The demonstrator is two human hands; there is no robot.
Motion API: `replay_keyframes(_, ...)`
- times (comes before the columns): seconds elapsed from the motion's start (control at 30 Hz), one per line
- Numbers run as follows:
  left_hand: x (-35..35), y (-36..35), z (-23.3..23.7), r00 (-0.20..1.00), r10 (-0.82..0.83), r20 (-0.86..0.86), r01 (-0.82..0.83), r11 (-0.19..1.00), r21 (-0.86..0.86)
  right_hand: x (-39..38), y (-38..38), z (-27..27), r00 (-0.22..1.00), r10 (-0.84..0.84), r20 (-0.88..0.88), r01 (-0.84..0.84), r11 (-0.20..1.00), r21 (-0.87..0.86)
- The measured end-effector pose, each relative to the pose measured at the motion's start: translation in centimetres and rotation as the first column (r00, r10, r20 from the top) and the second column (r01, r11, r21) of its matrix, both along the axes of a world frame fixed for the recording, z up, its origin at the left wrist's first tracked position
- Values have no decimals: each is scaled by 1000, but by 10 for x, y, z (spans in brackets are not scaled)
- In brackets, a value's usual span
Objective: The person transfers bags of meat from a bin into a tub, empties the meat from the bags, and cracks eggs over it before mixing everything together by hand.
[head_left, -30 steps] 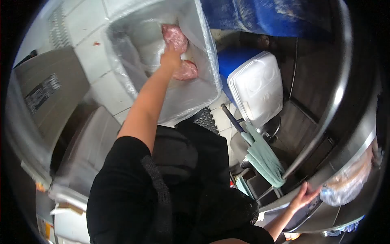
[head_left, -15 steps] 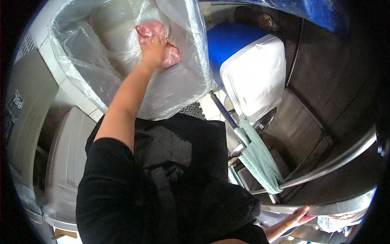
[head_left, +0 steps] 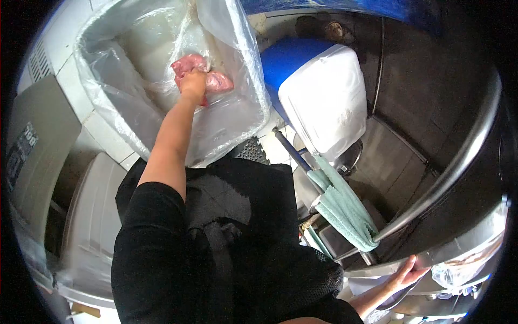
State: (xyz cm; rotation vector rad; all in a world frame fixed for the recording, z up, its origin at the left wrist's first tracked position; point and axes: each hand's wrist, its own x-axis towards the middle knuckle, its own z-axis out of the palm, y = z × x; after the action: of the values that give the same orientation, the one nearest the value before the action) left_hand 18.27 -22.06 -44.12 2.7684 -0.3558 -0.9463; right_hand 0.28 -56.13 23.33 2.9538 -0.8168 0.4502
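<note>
A large bin lined with clear plastic stands at the upper left. Inside it, my left hand is closed on a piece of red meat, its fingers curled into the top. Another pink-red portion lies against it on the right; whether the two are joined cannot be made out. At the lower right my right hand grips the rim of a metal table, thumb and fingertips showing at the edge.
A white lid leans on a blue container right of the bin. A green cloth hangs over a metal bar near the table. Grey bins stand at the left. A clear plastic bag is at the lower right.
The view has shifted. My left hand has moved toward the left part of the meat, and its fingers, spread over the meat before, are now curled in. My right hand remains at the table rim.
</note>
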Motion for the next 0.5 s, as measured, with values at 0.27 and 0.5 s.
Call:
replay_keyframes(0.27,3,73,145,850,516,-105,-526,843,-110,20,16,-17,991,-113,-76,124,981,150)
replay_keyframes(0.5,22,91,394,805,568,169,-458,778,-431,54,32,-11,957,250,-145,-257,966,-34)
